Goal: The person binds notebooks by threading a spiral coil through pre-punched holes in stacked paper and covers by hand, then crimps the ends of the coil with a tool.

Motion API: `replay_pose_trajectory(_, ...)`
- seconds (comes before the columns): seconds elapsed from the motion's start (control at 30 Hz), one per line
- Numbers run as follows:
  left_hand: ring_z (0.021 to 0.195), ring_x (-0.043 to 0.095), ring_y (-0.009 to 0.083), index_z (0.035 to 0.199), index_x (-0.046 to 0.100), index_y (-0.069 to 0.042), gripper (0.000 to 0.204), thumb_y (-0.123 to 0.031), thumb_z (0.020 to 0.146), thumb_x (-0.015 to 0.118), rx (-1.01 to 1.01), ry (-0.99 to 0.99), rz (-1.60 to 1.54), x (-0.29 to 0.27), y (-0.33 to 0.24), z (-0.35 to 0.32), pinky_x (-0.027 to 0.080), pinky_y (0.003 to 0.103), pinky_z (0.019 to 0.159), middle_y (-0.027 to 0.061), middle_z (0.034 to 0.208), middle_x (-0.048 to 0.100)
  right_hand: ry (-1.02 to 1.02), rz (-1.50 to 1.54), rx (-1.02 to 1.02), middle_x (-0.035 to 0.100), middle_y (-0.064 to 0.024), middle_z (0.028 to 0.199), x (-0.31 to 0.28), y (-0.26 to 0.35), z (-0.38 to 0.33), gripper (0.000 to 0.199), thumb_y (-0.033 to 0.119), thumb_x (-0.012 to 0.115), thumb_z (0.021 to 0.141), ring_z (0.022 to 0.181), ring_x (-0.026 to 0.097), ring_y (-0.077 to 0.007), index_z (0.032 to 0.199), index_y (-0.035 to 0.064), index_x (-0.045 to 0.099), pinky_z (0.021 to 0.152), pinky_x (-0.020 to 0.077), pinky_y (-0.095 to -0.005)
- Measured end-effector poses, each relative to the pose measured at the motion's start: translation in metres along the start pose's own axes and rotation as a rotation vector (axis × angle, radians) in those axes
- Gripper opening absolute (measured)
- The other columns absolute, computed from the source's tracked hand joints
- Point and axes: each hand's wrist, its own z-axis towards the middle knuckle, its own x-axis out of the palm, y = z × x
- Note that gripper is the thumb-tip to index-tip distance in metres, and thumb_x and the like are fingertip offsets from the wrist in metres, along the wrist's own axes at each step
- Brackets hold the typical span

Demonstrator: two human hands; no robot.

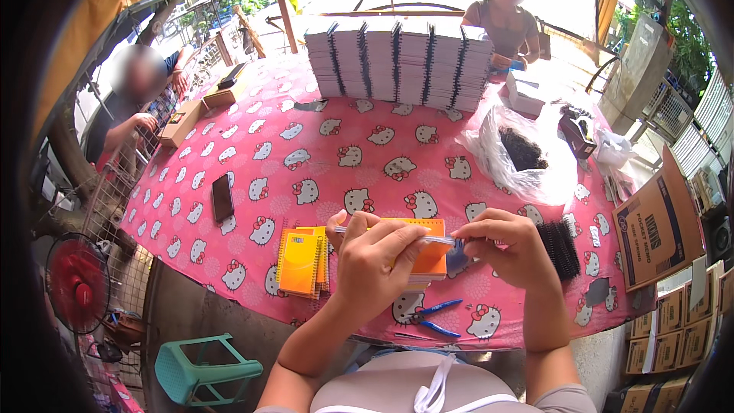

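Observation:
My left hand (375,256) is closed around a thin pad of paper (437,240), seen edge-on with its white page edges showing. At the pad's right end, my right hand (505,245) has its thumb and fingers pinched together; whatever is between them is too small to name. Below both hands lies a stack of orange notebooks (430,261), partly covered by my left hand. Just left of it are yellow spiral notebooks (298,261). Blue-handled pliers (441,318) lie near the table's front edge. A bundle of black binding coils (559,249) sits right of my right hand.
Tall stacks of spiral-bound books (401,65) stand at the back of the pink-clothed table (267,138). A plastic bag (527,157) with black contents is at right, a phone (222,199) at left. Two people sit around the table. Cartons (659,222) and a green stool (206,367) flank it.

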Motion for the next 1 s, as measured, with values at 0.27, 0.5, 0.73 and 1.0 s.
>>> replay_pose_trajectory(0.27, 0.085, 0.054, 0.0188, 0.100, 0.074, -0.015, 0.021, -0.017, 0.079, 0.073, -0.066, -0.071, -0.145, -0.002, 0.002, -0.010, 0.027, 0.046, 0.094, 0.0005, 0.091, 0.067, -0.088, -0.318, -0.302, 0.054, -0.0081, 0.074, 0.015, 0.008, 0.003, 0.030, -0.004, 0.065, 0.080, 0.064, 0.058, -0.0219, 0.109, 0.0042, 0.068, 0.060, 0.0482, -0.0344)
replay_pose_trajectory(0.5, 0.088, 0.052, 0.0173, 0.115, 0.072, -0.024, 0.042, -0.017, 0.073, 0.074, 0.115, -0.031, 0.116, -0.004, 0.001, -0.010, 0.027, 0.041, 0.091, -0.0040, 0.091, 0.064, -0.191, -0.121, -0.016, 0.059, -0.0108, 0.076, 0.027, 0.010, -0.001, 0.028, 0.000, 0.064, 0.085, 0.064, 0.061, -0.0222, 0.113, 0.0032, 0.062, 0.057, 0.0485, -0.0313)
replay_pose_trajectory(0.73, 0.086, 0.052, 0.0177, 0.120, 0.069, -0.021, 0.048, -0.013, 0.073, 0.073, 0.103, -0.009, 0.111, -0.009, 0.004, -0.010, 0.029, 0.041, 0.090, -0.0021, 0.089, 0.063, -0.143, -0.355, -0.124, 0.061, -0.0102, 0.088, 0.030, 0.019, 0.011, 0.023, 0.015, 0.069, 0.084, 0.070, 0.063, -0.0267, 0.103, 0.0049, 0.061, 0.060, 0.0496, -0.0358)
replay_pose_trajectory(1.0, 0.084, 0.053, 0.0188, 0.129, 0.059, -0.007, 0.051, -0.012, 0.080, 0.069, 0.051, -0.029, 0.012, 0.000, 0.004, -0.006, 0.026, 0.043, 0.088, 0.0017, 0.083, 0.064, -0.173, -0.402, -0.159, 0.062, -0.0096, 0.085, 0.033, 0.018, 0.011, 0.017, 0.011, 0.070, 0.082, 0.069, 0.064, -0.0276, 0.095, 0.0045, 0.061, 0.057, 0.0506, -0.0362)
